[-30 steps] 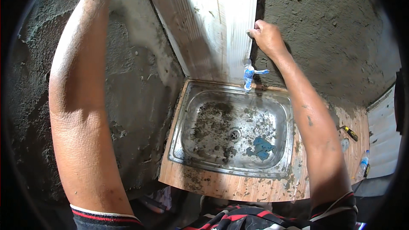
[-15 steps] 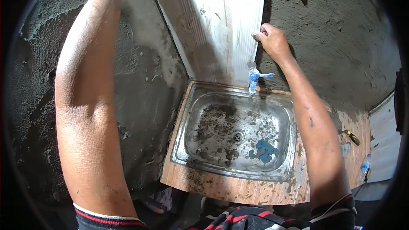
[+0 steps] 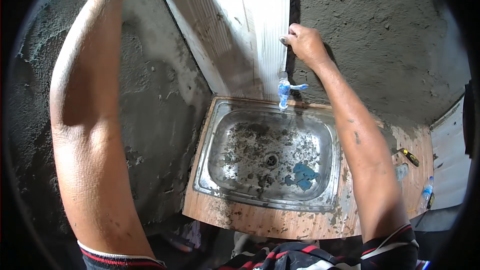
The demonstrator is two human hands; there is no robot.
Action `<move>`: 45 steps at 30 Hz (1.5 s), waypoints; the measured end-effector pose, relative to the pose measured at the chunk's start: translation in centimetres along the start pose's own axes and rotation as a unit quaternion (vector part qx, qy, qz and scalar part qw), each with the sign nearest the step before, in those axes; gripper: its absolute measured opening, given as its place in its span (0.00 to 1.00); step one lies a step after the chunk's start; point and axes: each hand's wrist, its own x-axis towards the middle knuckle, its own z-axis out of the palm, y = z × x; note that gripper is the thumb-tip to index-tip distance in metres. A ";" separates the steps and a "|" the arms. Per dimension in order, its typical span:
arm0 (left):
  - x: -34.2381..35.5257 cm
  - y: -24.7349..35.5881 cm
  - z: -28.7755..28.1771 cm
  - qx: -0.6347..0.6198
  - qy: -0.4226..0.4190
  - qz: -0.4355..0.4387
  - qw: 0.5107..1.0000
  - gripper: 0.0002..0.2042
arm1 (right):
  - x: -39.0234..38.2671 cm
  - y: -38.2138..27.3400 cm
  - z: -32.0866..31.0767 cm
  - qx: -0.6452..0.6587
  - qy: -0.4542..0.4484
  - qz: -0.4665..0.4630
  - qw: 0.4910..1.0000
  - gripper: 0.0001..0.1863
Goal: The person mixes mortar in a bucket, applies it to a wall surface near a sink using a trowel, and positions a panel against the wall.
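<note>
Where the pale panel point(image 3: 240, 25) stands: at twelve o'clock, its foot behind the sink point(image 3: 202, 170).
Right hand point(image 3: 306, 42): at one o'clock, pinching the panel's right edge between thumb and bent fingers (so it seems).
Left hand: past the view at eleven o'clock; I cannot tell its state.
Panel work: raised, I judge; no fastening visible, sink mortar-spotted.
Dark gap point(image 3: 295, 0): between panel and right wall point(image 3: 360, 45); tap point(image 3: 284, 91) close below, open air between the forearms point(image 3: 362, 140).
</note>
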 end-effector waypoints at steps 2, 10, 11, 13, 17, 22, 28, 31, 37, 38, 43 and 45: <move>0.1 -0.6 0.2 -0.002 0.023 0.009 1.000 0.17 | 0.2 -0.3 0.3 -0.004 0.009 -0.006 1.000 0.14; 1.4 -2.3 -0.4 -0.019 0.018 0.041 0.999 0.18 | 0.1 1.7 0.0 -0.024 0.014 -0.054 0.998 0.12; 1.4 -2.3 -0.3 0.004 0.011 0.031 0.999 0.20 | 0.3 2.4 0.0 0.002 0.019 -0.047 0.999 0.11; 1.7 -3.5 -0.2 0.008 0.045 0.056 0.997 0.24 | 1.2 1.7 0.8 0.040 0.012 -0.024 0.999 0.08; 0.5 -2.2 0.5 0.029 0.026 0.034 0.999 0.35 | 0.2 2.0 0.6 0.055 0.071 -0.012 0.996 0.09; 1.0 -4.1 -0.3 -0.021 0.040 0.084 0.995 0.35 | -1.1 -1.0 0.6 0.110 -0.017 0.031 0.993 0.12; 0.2 -2.4 -0.4 -0.109 0.022 0.047 0.993 0.34 | 0.6 0.9 2.9 0.013 0.075 -0.065 0.995 0.19; -0.2 -1.2 -0.2 0.004 -0.016 0.005 1.000 0.30 | 0.6 1.5 2.2 0.019 0.058 -0.070 0.996 0.15; 0.0 -3.4 0.0 -0.057 0.040 0.099 0.993 0.20 | 0.5 -0.1 2.7 -0.006 0.050 -0.068 0.996 0.15; -0.4 -3.0 0.1 -0.041 0.037 0.063 0.996 0.19 | 0.2 -0.2 2.8 -0.011 0.060 -0.068 0.996 0.16; -2.2 -0.3 0.3 -0.011 0.003 0.079 0.997 0.18 | 0.3 1.7 1.3 0.003 0.067 -0.072 0.995 0.14; -2.1 -1.0 -0.2 0.009 0.025 0.118 0.993 0.12 | 0.3 1.0 2.2 -0.030 0.094 -0.098 0.990 0.15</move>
